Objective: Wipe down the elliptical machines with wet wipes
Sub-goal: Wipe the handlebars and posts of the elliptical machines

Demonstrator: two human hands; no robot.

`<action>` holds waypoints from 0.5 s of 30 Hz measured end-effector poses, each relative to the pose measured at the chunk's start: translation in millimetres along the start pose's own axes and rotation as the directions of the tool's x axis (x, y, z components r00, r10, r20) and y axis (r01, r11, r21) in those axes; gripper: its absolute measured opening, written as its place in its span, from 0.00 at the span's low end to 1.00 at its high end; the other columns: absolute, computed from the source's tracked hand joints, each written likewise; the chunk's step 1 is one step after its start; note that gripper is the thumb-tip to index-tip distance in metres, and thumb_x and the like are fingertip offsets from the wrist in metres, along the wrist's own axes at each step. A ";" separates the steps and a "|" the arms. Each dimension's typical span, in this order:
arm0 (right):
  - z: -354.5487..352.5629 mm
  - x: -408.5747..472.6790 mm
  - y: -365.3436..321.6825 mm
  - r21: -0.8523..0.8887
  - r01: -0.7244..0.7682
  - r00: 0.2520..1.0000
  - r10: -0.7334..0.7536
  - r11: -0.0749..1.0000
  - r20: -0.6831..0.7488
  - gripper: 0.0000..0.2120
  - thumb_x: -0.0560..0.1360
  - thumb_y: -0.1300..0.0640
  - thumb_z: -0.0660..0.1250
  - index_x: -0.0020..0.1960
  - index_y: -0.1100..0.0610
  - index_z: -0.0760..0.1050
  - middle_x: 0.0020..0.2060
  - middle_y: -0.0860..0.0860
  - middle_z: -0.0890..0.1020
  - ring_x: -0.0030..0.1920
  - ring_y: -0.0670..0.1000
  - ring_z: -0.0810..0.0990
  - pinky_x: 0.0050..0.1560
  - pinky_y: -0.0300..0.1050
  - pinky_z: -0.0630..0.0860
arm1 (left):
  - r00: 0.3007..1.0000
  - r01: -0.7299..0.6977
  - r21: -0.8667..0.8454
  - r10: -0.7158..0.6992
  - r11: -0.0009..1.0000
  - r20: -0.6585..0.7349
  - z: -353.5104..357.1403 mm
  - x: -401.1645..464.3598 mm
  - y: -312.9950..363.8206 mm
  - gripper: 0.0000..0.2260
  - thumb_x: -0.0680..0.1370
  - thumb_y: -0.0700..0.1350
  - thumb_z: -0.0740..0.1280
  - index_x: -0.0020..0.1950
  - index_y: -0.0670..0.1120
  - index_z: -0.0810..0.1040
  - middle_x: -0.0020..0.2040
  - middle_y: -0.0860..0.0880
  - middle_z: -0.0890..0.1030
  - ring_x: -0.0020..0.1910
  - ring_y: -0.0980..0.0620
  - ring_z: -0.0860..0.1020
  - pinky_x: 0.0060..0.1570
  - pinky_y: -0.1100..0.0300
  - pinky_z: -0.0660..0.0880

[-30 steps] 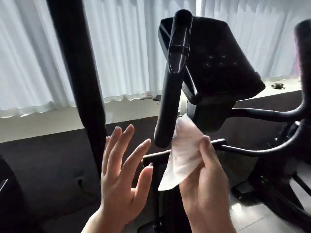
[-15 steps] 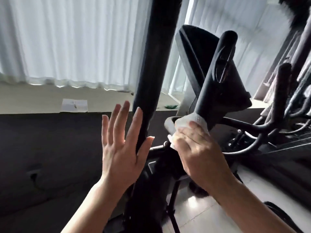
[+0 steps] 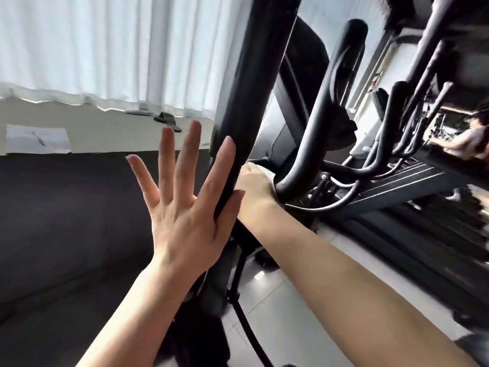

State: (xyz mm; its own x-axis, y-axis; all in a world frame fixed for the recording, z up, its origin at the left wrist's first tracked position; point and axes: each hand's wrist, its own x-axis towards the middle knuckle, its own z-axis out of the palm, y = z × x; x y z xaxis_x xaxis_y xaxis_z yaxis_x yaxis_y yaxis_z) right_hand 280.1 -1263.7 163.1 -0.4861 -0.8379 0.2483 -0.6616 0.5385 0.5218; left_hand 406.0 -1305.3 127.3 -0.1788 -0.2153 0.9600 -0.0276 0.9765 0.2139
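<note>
Your left hand [image 3: 182, 207] is raised flat with its fingers straight and spread apart; the index finger and thumb lie against the thick black upright bar [image 3: 254, 96] of the elliptical machine, one on each side of it, without curling round it. Your right hand [image 3: 254, 189] reaches past that bar, on its far right side, to the lower bend of the curved black handlebar [image 3: 325, 128]. A small white edge of the wet wipe [image 3: 267, 172] shows at the top of the right hand, pressed between the hand and the handlebar's base. The right fingers are hidden behind the hand and the bar, so you cannot tell how they are curled. The console [image 3: 304, 70] sits just behind the upright bar. A sheet of paper [image 3: 37, 139] lies on the pale ledge [image 3: 105, 128] beneath the white curtains [image 3: 105, 43], well apart from both hands. Further black exercise frames [image 3: 423, 102] stand to the right, blurred.
</note>
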 end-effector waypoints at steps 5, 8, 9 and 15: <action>10.2 -19.4 1.7 -0.220 0.059 0.995 -0.039 0.974 0.092 0.23 0.83 0.57 0.52 0.76 0.62 0.59 0.74 0.61 0.61 0.74 0.60 0.59 0.72 0.54 0.61 | 1.000 0.019 0.008 -0.019 1.000 -0.001 -0.7 4.0 -1.9 0.30 0.83 0.52 0.61 0.79 0.59 0.48 0.78 0.42 0.52 0.78 0.36 0.46 0.71 0.35 0.36; 3.5 -40.5 11.8 -0.230 0.153 0.988 -0.139 0.961 0.074 0.22 0.81 0.62 0.47 0.71 0.64 0.67 0.72 0.63 0.65 0.72 0.61 0.64 0.67 0.57 0.66 | 0.999 0.033 0.021 -0.033 0.999 -0.002 -1.0 6.8 -3.6 0.27 0.84 0.53 0.60 0.78 0.54 0.51 0.78 0.41 0.53 0.77 0.34 0.48 0.71 0.35 0.36; 2.2 -47.7 17.0 -0.234 0.205 0.979 -0.202 0.950 0.035 0.25 0.78 0.63 0.43 0.67 0.61 0.73 0.69 0.63 0.71 0.68 0.61 0.69 0.65 0.56 0.69 | 0.999 0.037 0.024 -0.037 0.999 -0.001 -1.2 7.9 -3.9 0.27 0.84 0.53 0.60 0.78 0.54 0.51 0.78 0.41 0.53 0.77 0.35 0.48 0.71 0.36 0.36; -5.0 -80.3 52.7 -0.354 0.418 0.852 -0.496 0.837 -0.166 0.19 0.73 0.66 0.52 0.39 0.58 0.81 0.41 0.58 0.85 0.49 0.59 0.82 0.52 0.51 0.78 | 0.998 0.059 0.037 -0.060 0.998 0.007 -1.9 14.5 -6.2 0.26 0.84 0.54 0.58 0.79 0.54 0.51 0.79 0.41 0.54 0.78 0.37 0.47 0.73 0.39 0.36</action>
State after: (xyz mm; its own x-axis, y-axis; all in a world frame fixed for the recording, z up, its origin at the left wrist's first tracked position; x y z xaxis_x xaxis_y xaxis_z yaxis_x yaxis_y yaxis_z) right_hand 287.2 -1168.5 174.7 0.0086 -0.9960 0.0887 -0.5544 0.0691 0.8294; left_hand 405.4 -1314.6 140.3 -0.1833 -0.2730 0.9444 -0.0744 0.9618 0.2636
